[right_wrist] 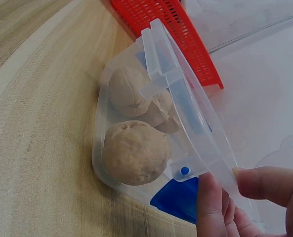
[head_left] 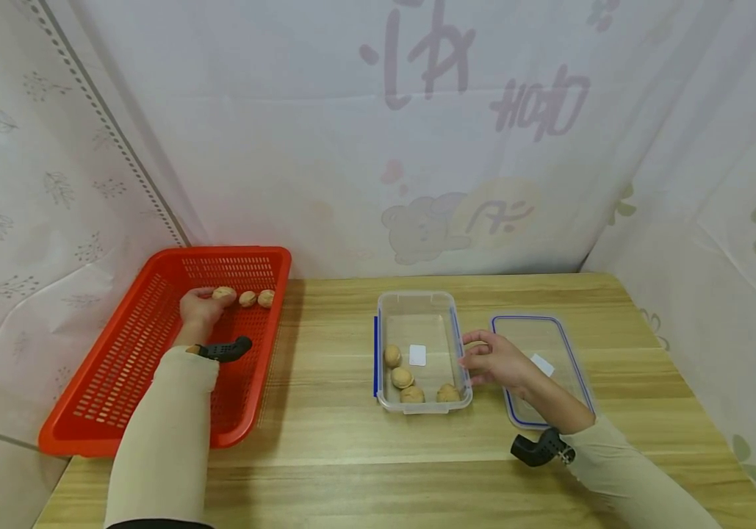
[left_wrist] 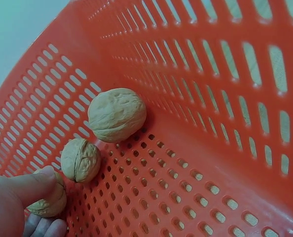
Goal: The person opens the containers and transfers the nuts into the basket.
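Note:
In the head view my left hand [head_left: 198,308] is inside the red basket [head_left: 255,382], near its far end. It pinches a walnut [left_wrist: 52,201] between thumb and fingers. Two more walnuts lie beside it: a middle walnut [left_wrist: 80,160] and a larger walnut [left_wrist: 117,115] in the basket's corner. My right hand [head_left: 498,361] grips the right side wall of a clear plastic container [head_left: 411,316], thumb and fingers on opposite sides of the rim. Several walnuts [right_wrist: 136,152] sit in the container's near end, with a white label [head_left: 417,355] on its floor.
A clear lid [head_left: 536,338] with a blue seal lies flat to the container's right, partly under my right forearm. Basket and container stand apart on the wooden table [head_left: 325,433]. A white printed curtain [head_left: 325,184] hangs behind and at both sides.

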Available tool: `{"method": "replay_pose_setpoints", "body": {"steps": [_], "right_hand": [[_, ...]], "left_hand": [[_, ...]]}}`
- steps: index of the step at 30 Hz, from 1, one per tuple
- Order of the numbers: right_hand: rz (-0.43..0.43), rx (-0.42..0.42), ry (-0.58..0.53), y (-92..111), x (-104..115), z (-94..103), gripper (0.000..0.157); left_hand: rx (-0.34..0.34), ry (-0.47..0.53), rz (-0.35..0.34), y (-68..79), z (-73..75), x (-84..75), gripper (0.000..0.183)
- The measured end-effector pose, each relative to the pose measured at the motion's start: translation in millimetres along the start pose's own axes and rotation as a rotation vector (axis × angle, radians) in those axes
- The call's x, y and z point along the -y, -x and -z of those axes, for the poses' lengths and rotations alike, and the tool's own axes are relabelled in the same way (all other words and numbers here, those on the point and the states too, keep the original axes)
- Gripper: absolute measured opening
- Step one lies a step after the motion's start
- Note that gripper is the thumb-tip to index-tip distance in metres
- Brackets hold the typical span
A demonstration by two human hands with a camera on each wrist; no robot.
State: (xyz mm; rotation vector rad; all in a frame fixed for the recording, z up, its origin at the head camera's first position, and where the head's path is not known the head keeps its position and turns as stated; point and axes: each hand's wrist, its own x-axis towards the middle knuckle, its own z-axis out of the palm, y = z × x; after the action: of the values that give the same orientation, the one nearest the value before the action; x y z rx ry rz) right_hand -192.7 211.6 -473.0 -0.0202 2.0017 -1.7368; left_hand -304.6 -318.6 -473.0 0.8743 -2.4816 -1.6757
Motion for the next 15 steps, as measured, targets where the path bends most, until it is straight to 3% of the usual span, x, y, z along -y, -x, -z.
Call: {"method": "replay_pose_setpoints", "body": {"steps": [15], "right_hand": [[-0.006, 0.011, -0.044, 2.4, 1.2, 0.7, 0.049]], "left_hand": [[0.019, -0.006, -0.024, 1.5, 0.5, 0.5, 0.068]]}}
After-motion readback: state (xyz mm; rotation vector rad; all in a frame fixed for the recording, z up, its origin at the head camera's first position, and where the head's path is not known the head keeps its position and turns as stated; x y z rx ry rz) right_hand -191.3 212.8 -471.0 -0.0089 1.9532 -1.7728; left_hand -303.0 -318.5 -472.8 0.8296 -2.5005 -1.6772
